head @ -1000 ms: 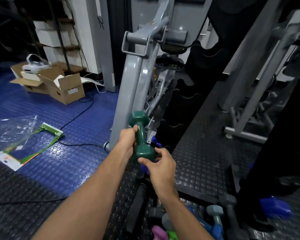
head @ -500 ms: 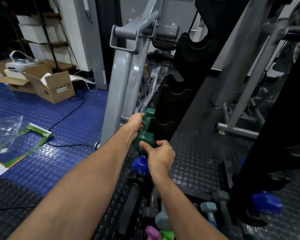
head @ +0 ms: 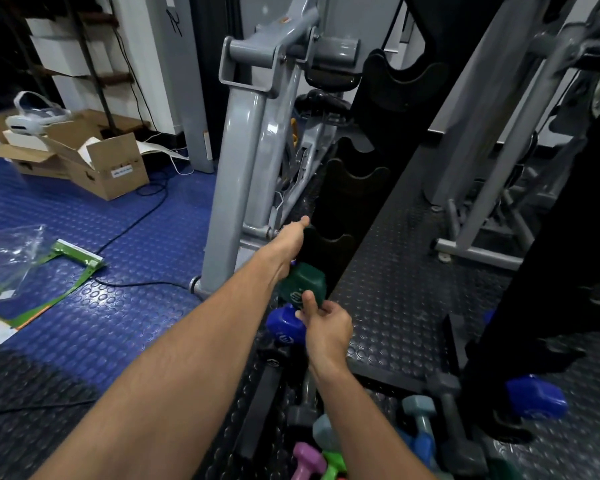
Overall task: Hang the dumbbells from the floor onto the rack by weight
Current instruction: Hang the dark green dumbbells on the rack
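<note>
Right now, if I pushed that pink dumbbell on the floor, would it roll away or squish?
The pink dumbbell looks solid and moulded, so it probably wouldn't squish. Its ends seem flat-sided, so it would likely rock, not roll far. It is small among the other dumbbells beside it, so probably light, though heavy for its size.

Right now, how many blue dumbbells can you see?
3. One dark blue dumbbell sits on the rack just below the green dumbbell, one dark blue dumbbell lies on the floor at right, and a light blue dumbbell is in the floor pile. Others may be hidden.
</note>
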`<state>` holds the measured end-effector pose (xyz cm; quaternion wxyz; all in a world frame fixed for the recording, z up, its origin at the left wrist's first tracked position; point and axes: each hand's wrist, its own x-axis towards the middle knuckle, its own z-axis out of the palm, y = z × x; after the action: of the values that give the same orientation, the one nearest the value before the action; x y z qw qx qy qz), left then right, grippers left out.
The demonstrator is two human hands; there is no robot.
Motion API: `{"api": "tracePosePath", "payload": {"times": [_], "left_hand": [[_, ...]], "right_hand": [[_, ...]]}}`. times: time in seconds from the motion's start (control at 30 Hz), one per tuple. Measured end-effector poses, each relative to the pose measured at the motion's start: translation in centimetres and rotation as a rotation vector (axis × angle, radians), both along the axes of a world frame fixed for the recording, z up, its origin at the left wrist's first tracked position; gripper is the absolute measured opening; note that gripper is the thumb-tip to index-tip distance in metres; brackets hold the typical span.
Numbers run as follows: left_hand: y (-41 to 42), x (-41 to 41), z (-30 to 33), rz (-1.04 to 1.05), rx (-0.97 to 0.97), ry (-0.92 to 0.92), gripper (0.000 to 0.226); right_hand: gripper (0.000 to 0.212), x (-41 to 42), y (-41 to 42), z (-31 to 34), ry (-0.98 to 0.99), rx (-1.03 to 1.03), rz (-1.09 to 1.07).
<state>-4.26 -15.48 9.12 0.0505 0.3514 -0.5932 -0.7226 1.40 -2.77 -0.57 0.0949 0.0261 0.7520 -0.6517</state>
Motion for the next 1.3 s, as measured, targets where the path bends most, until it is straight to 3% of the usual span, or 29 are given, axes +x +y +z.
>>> {"api": "tracePosePath", "payload": {"times": [0.2,0.43,0.57,0.77,0.83,0.93,1.0,1.13,1.23,1.3], "left_hand": [[1.0,0.0,-0.6,0.099,0.032,0.120,0.027],[0.2,1.8,-1.3,0.144,0.086,0.171,0.049],[1.6,4.5,-3.8,0.430,-0.036,0.286,0.037],[9.9,11.1,-11.2,0.785,-0.336,0.254,0.014],[13.1,12.2,-14.2,0.743,-0.335,0.182,0.009],[17.2,12.8,-19.2,0.491,-0.166,0.039,0.011],[19.5,12.9,-22.8,0.314,-0.066,-0.032,0.013],[23.9,12.7,-26.7,0.062,0.045,-0.177,0.013],[27.8,11.9,-27.0,-0.055,0.031,-0.188,0.013],[30.7,10.9,-26.7,-0.151,0.042,-0.178,0.012]], "right_hand": [[0.044,-0.6,2.1,2.0,0.154,0.074,0.056],[0.041,-1.1,3.0,2.1,0.220,0.107,0.149],[0.042,-1.9,5.2,2.4,0.212,0.139,0.302],[0.026,-3.0,13.0,0.0,0.145,0.347,0.442],[0.024,-3.3,16.3,-2.0,0.045,0.429,0.429],[0.008,-3.4,21.7,-5.8,-0.060,0.575,0.346],[0.015,-3.3,25.4,-8.5,-0.103,0.702,0.321],[0.007,-2.1,32.2,-11.1,-0.074,0.876,0.202],[0.013,-1.4,36.1,-10.4,-0.038,0.953,0.094],[0.028,-1.8,38.9,-11.2,-0.036,1.035,0.124]]}}
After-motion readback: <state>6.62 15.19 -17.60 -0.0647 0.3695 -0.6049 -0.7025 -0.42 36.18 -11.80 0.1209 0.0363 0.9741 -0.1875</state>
